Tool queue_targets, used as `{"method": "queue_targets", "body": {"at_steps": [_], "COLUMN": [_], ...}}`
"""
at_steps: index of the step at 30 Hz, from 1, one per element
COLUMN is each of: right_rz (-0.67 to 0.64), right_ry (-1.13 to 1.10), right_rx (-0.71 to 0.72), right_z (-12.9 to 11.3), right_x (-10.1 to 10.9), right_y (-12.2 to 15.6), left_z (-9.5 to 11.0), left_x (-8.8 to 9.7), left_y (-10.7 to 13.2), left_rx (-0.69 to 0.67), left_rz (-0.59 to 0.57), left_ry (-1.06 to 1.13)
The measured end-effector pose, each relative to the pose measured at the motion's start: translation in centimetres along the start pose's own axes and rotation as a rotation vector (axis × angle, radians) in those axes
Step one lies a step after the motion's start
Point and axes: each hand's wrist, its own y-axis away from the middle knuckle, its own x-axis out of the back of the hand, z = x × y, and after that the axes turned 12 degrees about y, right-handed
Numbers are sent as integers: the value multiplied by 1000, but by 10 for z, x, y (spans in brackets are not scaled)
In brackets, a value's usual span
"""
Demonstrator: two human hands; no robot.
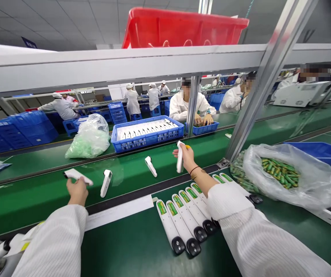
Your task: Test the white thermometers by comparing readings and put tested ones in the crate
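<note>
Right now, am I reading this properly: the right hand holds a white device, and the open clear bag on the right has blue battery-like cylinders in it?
Not quite: the battery-like cylinders are mainly green, not blue, as the head view shows. They are in the open clear bag on the right, and the right hand holds a white device.

Arms (204, 180) forward, white ribbed sleeves (60, 232). Bare left hand (77, 191) apparently pinching, fingertips (81, 179) part-hidden; bare right hand (187, 156) curled in grip, thin dark wristband (193, 169).

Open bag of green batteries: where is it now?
In the head view, the open bag of green batteries is at the right, between the right sleeve and the blue tray.
</note>
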Motion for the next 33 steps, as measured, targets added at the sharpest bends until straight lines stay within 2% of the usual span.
{"method": "queue_targets", "body": {"at_steps": [4, 7, 9, 12, 16, 19, 23, 27, 33], "right_rz": [-254, -419, -476, -598, -820, -871, -915, -917, -950], "right_ry": [-336, -516, -599, -692, -631, -563, -543, -498, -458], "right_rx": [-97, -114, -116, -107, -93, -130, -171, -288, -408], "right_z": [-24, -31, -28, -15, 6, 15, 25, 34, 39], "right_x": [1, 3, 6, 8, 8, 3, -5, -6, -3], "right_y": [53, 105, 142, 193, 246, 272, 293, 300, 297], "left_z": [12, 15, 13, 6, -2, -6, -10, -11, -10], "left_x": [-21, -16, -1, 31, 72, 93, 109, 114, 114], "left_y": [52, 106, 144, 195, 240, 257, 265, 266, 266], "left_rx": [140, 213, 236, 249, 296, 352, 389, 448, 543], "left_rz": [-195, -353, -451, -617, -745, -789, -788, -710, -612], "left_ry": [167, 229, 233, 187, 105, 57, 38, 58, 93]}}
